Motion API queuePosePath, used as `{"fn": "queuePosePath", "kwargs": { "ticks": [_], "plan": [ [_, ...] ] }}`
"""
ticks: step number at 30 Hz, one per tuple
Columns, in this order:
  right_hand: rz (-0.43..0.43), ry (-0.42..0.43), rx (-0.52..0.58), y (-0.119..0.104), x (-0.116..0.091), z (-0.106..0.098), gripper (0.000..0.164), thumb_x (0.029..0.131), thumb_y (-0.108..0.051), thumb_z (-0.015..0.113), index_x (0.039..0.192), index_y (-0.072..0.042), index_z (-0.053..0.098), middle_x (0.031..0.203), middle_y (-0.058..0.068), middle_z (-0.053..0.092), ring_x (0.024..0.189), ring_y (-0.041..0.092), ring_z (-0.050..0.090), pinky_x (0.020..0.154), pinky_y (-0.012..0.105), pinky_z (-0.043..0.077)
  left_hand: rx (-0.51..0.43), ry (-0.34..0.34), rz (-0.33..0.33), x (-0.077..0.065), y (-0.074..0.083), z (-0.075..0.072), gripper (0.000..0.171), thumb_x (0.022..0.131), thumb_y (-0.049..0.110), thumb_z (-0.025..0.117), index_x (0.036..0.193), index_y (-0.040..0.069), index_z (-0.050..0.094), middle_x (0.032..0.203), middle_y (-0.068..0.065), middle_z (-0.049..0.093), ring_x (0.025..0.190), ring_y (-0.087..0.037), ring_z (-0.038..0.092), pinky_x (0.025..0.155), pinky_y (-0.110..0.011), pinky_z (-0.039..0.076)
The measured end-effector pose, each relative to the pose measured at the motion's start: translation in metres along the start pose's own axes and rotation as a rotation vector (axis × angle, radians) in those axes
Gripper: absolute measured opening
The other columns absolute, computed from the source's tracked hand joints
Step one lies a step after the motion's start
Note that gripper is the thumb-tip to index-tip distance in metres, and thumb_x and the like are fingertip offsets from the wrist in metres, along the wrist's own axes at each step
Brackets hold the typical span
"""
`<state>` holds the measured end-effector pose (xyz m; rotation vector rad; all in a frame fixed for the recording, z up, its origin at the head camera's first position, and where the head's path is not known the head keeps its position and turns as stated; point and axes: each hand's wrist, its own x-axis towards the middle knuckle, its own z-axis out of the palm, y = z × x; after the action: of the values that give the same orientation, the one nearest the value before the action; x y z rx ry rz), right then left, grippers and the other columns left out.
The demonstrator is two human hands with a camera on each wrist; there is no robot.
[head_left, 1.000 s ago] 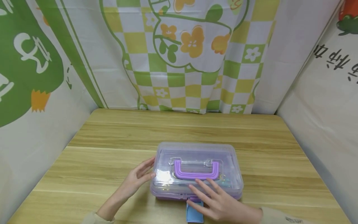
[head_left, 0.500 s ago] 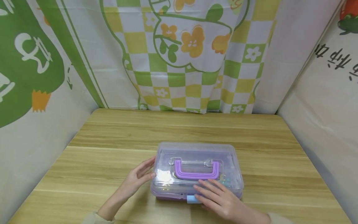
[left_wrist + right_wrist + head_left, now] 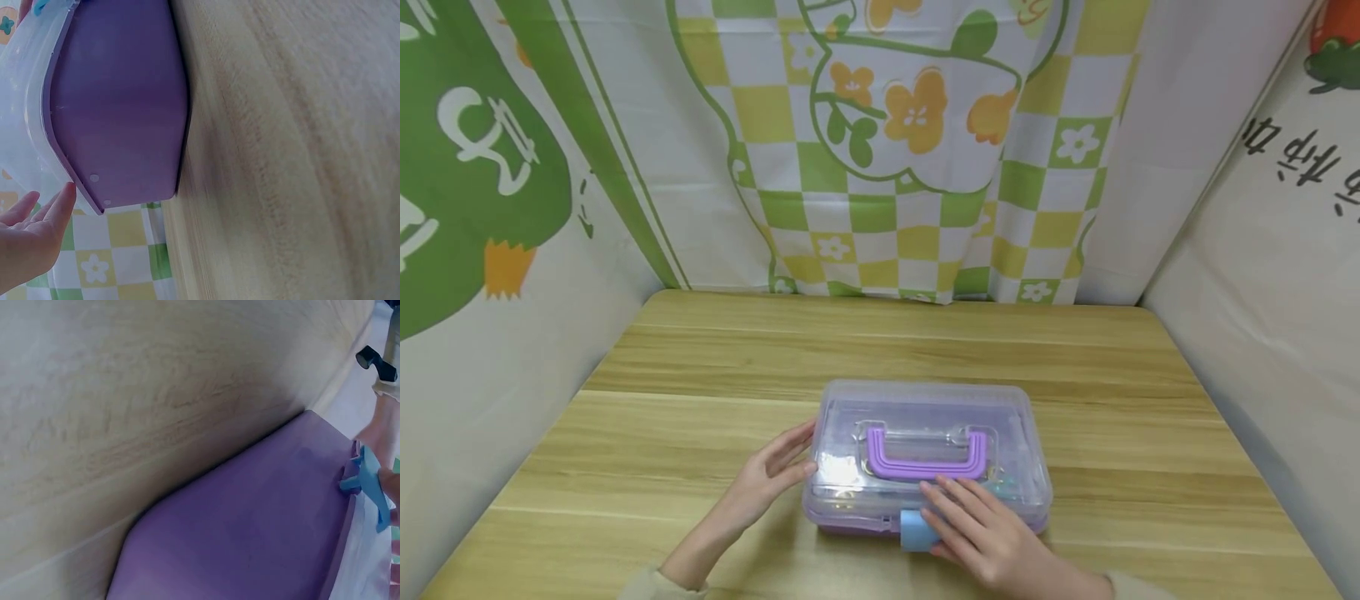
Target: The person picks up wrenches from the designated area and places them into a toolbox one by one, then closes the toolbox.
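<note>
A storage box with a clear lid [image 3: 917,407] and a purple base [image 3: 125,106] sits closed on the table. Its purple carrying handle [image 3: 928,472] lies folded toward the front. My left hand [image 3: 760,487] touches the box's left side with thumb and fingertips, fingers extended. At the front, my right hand [image 3: 988,537] rests its fairly straight fingers on the lid, by the handle. In the right wrist view, my right thumb [image 3: 391,484] presses the blue latch [image 3: 373,487], which stands tilted out from the box. Small yellow and teal items show dimly through the lid.
The box stands near the front of a wood-grain table [image 3: 700,350]. A green and yellow checked cloth [image 3: 880,233] hangs behind the table's back edge. White printed panels close in the left and right sides.
The blue latch, hanging down a second ago, has swung up toward the lid with my right hand. My right fingers shifted slightly on the lid. My left hand and the box stayed put.
</note>
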<state>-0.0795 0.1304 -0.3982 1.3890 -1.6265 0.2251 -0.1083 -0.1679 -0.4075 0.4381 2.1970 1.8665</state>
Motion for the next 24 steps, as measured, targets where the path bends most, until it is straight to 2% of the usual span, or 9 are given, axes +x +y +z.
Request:
{"fn": "queuePosePath", "kwargs": {
  "ticks": [4, 10, 17, 24],
  "plan": [
    [0.014, -0.025, -0.041, -0.005, -0.002, 0.003, 0.030, 0.090, -0.022, 0.050, 0.095, 0.003, 0.065, 0.104, 0.027, 0.058, 0.092, 0.039, 0.057, 0.080, 0.044, 0.046, -0.001, 0.001, -0.005, 0.000, 0.001, 0.000, 0.056, 0.087, 0.010, 0.053, 0.135, -0.003, 0.028, 0.140, -0.019, 0.027, 0.127, -0.033, 0.026, 0.097, -0.035, 0.032],
    [0.031, -0.046, -0.077, -0.011, -0.008, 0.008, 0.025, 0.092, -0.012, 0.045, 0.090, -0.001, 0.067, 0.107, 0.029, 0.056, 0.093, 0.042, 0.056, 0.078, 0.047, 0.045, -0.005, -0.003, -0.008, -0.001, 0.002, 0.000, 0.056, 0.087, 0.010, 0.053, 0.135, -0.003, 0.027, 0.140, -0.018, 0.026, 0.128, -0.032, 0.026, 0.098, -0.037, 0.029],
    [0.064, -0.089, -0.136, -0.016, -0.014, 0.015, 0.029, 0.092, -0.003, 0.039, 0.099, -0.006, 0.067, 0.111, 0.025, 0.056, 0.094, 0.038, 0.056, 0.076, 0.044, 0.045, 0.012, 0.002, -0.006, 0.000, 0.001, 0.000, 0.055, 0.087, 0.011, 0.053, 0.135, -0.001, 0.028, 0.140, -0.017, 0.028, 0.127, -0.032, 0.026, 0.099, -0.043, 0.026],
    [0.087, -0.116, -0.139, -0.018, -0.015, 0.016, 0.030, 0.093, -0.004, 0.037, 0.106, -0.008, 0.064, 0.113, 0.024, 0.055, 0.095, 0.038, 0.055, 0.077, 0.045, 0.044, 0.014, -0.003, -0.014, 0.000, 0.000, 0.000, 0.055, 0.087, 0.012, 0.053, 0.135, -0.001, 0.028, 0.140, -0.017, 0.027, 0.128, -0.031, 0.026, 0.099, -0.042, 0.027]
  ]
}}
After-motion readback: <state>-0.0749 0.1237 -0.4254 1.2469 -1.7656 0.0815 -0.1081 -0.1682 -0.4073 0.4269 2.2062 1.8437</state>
